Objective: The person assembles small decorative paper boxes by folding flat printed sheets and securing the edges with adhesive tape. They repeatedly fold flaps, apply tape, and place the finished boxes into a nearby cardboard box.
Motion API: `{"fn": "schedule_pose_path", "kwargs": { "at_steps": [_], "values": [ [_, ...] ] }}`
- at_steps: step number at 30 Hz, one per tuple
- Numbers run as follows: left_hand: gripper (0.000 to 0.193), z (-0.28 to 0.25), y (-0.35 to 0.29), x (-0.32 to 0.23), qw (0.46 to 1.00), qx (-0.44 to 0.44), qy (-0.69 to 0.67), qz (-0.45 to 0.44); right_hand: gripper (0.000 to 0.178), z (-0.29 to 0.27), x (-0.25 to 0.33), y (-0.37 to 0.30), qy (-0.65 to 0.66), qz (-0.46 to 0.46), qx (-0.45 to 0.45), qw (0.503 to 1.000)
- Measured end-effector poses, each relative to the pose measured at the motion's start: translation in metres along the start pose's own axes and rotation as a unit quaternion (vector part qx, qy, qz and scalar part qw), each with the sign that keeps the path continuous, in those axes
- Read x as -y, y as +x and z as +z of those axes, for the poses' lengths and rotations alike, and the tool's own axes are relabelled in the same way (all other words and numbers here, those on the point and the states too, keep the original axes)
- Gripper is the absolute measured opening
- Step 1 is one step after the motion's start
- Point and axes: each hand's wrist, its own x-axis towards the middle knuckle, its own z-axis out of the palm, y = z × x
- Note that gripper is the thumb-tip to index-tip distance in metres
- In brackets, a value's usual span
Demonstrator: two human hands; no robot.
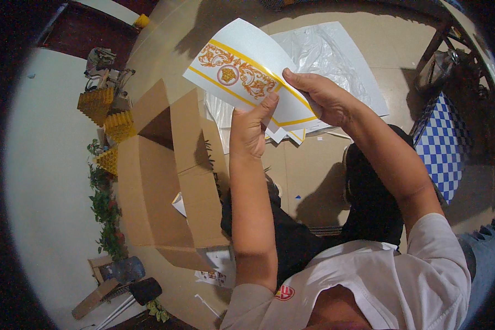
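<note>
Both my hands hold up a white sheet with yellow stripes, orange-gold scrollwork and a round medallion. It looks like stiff paper or card, bent along its length. My left hand grips its lower edge, thumb on the printed face. My right hand closes on its right end with the thumb on top; the fingers behind are hidden. Below the sheet, white pieces with yellow edging lie partly covered on the floor. Behind it rests a large white board under clear crumpled plastic film.
An open cardboard box stands left of my left forearm, with a white and yellow piece inside. Yellow stacked, ridged objects and green plants line the wall. A blue-and-white checkered panel leans at the right.
</note>
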Motion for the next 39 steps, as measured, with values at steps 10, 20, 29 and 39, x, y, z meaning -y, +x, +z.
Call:
{"fn": "schedule_pose_path", "kwargs": {
  "at_steps": [10, 20, 29, 39],
  "values": [
    [0.046, 0.003, -0.002, -0.002, 0.998, 0.007, 0.067, -0.013, 0.057, -0.016, -0.005, 0.018, -0.156, -0.145, -0.217, 0.953],
    [0.047, 0.01, 0.001, 0.007, 0.997, -0.033, -0.059, 0.042, 0.047, -0.023, -0.006, 0.021, -0.052, -0.168, -0.204, 0.963],
    [0.047, 0.016, 0.002, 0.006, 0.996, -0.051, 0.013, 0.066, 0.043, -0.033, -0.01, 0.026, -0.552, -0.413, -0.282, 0.667],
    [0.041, 0.001, 0.002, 0.015, 0.998, 0.002, 0.049, 0.036, 0.057, 0.003, -0.009, 0.008, -0.423, -0.24, -0.13, 0.864]
  ]
}}
